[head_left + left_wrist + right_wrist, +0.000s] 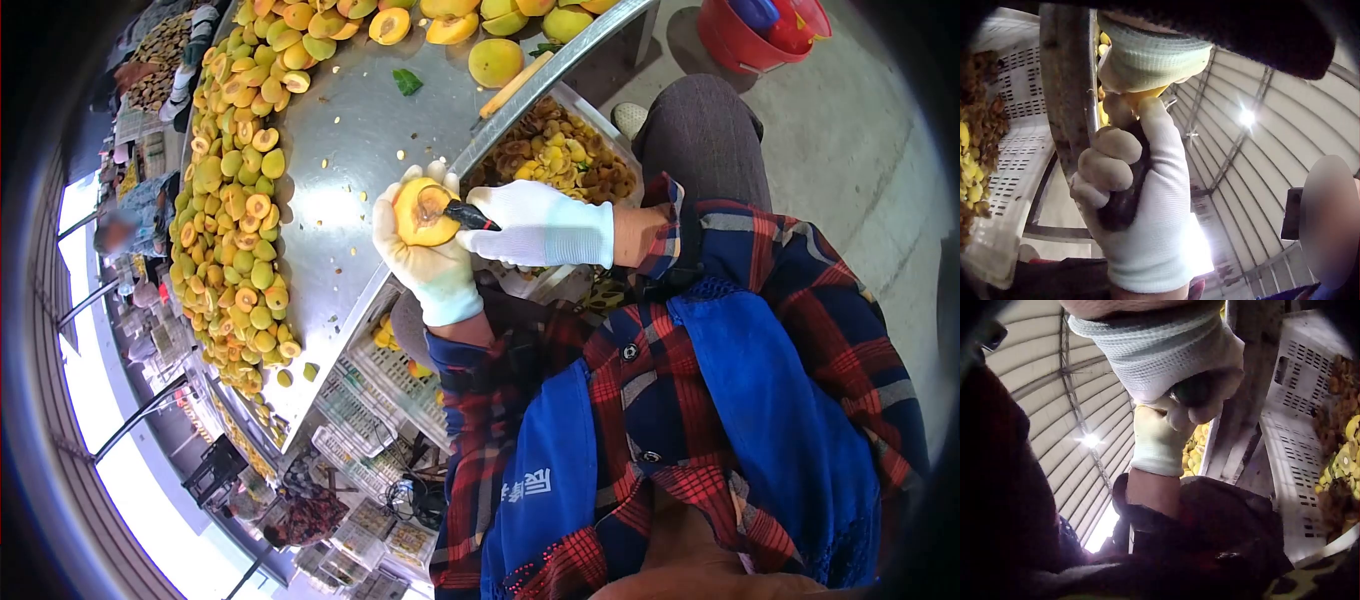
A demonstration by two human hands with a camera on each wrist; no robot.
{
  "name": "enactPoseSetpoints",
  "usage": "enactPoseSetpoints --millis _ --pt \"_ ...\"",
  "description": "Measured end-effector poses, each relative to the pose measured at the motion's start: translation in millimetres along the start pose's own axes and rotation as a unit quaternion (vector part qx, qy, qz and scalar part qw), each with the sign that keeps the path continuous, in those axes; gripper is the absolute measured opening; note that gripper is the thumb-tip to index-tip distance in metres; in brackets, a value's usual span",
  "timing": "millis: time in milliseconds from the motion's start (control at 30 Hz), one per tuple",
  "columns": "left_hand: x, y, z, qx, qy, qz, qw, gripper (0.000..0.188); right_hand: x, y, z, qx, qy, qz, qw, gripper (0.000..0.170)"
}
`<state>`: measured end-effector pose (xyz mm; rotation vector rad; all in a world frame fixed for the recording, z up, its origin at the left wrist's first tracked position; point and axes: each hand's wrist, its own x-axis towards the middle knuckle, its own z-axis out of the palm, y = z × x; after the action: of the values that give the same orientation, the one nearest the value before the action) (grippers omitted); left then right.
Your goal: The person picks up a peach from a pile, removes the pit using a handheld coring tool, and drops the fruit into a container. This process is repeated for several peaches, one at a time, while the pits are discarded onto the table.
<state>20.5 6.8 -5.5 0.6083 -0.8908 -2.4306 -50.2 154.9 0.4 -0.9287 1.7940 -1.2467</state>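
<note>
Near the metal table's edge, the gloved left hand (428,250) grips a halved yellow fruit (425,212), its cut face with a brownish centre turned up. From the right, the gloved right hand (540,222) holds a black-handled tool (470,214), whose end meets the middle of the cut face. The left wrist view shows the right hand (1147,181) with fingers curled round the dark handle (1125,194), close under the fruit (1147,95). In the right wrist view the right hand (1172,369) hides the fruit, and the left hand (1159,440) is behind it.
Halved fruit (240,200) is heaped along the metal table (335,150). A wooden-handled tool (515,85) lies at its edge. Below the edge stands a white crate (1294,456) of fruit pieces and brown matter. A red bucket (765,40) is at the upper right; more crates (370,400) stand below.
</note>
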Motion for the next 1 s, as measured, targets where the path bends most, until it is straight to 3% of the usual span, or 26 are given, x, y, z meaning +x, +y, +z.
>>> enactPoseSetpoints --millis 67,133,233,467,500,533,567,633,733,867,933,1000 --pt "-0.1 -0.9 0.6 0.002 -0.009 0.005 1.0 0.033 -0.5 1.4 3.2 -0.004 0.009 -0.001 1.0 0.043" --pt "-0.7 -3.2 2.1 0.036 -0.019 0.031 0.999 0.032 0.9 10.6 12.2 -0.08 0.075 -0.072 0.991 0.042" --pt "-2.4 -4.8 5.0 0.059 -0.019 0.055 0.997 0.025 0.5 8.1 9.8 -0.1 0.062 -0.054 0.992 0.042" --pt "-2.7 -9.8 4.6 0.083 -0.011 0.093 0.992 0.028 5.3 11.3 9.6 -0.159 0.045 -0.065 0.984 0.037" --pt "-3.0 -12.6 6.1 0.103 -0.009 0.116 0.988 0.028 5.5 9.5 8.7 0.001 -0.041 -0.003 0.999 0.037" --pt "-4.2 -14.3 7.4 0.125 -0.006 0.138 0.983 0.027 4.7 7.3 7.5 0.163 -0.126 0.06 0.977 0.039" --pt "-5.4 -14.6 10.4 0.125 -0.005 0.137 0.983 0.027 3.1 5.3 3.3 0.163 -0.126 0.06 0.977 0.039" --pt "-7.1 -14.3 15.8 0.169 -0.015 0.165 0.972 0.027 0.1 2.8 -5.1 0.305 -0.237 0.108 0.916 0.042" --pt "-2.8 -9.6 18.1 0.164 -0.035 0.129 0.977 0.031 0.5 -1.3 -6.4 0.249 -0.17 0.059 0.952 0.046" --pt "-1.8 -5.4 16.3 0.183 -0.029 0.071 0.98 0.039 2.6 1.0 -3.1 0.19 -0.115 0.07 0.972 0.046" --pt "-2.5 -7.4 17.5 0.266 0.022 0.067 0.961 0.047 2.4 1.5 -2.8 0.2 -0.128 0.068 0.969 0.045" --pt "-4.1 -7.7 16.1 0.285 0.016 0.099 0.953 0.048 2.7 0.9 -5.7 0.208 -0.146 0.063 0.965 0.044"
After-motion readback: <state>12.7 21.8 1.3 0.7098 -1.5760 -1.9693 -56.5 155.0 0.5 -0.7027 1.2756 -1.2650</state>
